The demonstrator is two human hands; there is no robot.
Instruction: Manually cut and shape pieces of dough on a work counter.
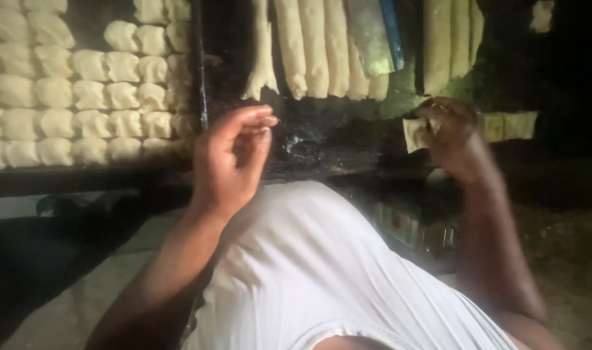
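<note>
Over the dark worktop [322,139], my right hand [453,133] pinches a small dough square [414,133]; my left hand [231,159] hangs empty, fingers loosely curled. I'd press gently and support its corners, I judge, beside the dough logs [322,48].

Pale, squarish dough piece [415,133] (slightly blurred) pinched in the right hand [453,133] above the dark work surface

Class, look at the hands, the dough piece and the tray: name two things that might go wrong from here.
1. The right hand pinches a small dough piece only at one edge; it may stretch or drop onto the dark work surface.
2. The tray of dough pieces is closely packed, so another piece could stick to its neighbours. The left hand holds nothing.
</note>
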